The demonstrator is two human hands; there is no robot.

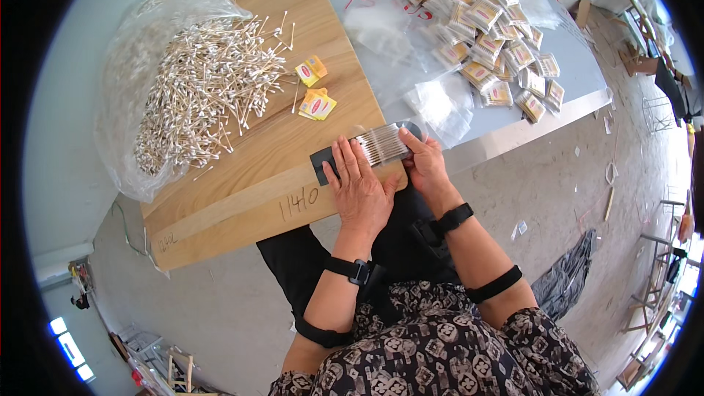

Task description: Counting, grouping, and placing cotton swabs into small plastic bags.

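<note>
A row of cotton swabs lies side by side at the near right corner of the wooden board, over a dark flat piece. The black end of that piece shows on the left. My left hand rests flat with its fingers stretched out, fingertips on the black end and at the left edge of the row. My right hand grips the right end of the row, thumb on top and fingers curled underneath. Whether a clear pouch surrounds the swabs I cannot tell.
Loose cotton swabs spill from a big clear bag on the wooden board. Small yellow cards lie in two stacks. On the grey table are clear pouches and a heap of filled swab packs.
</note>
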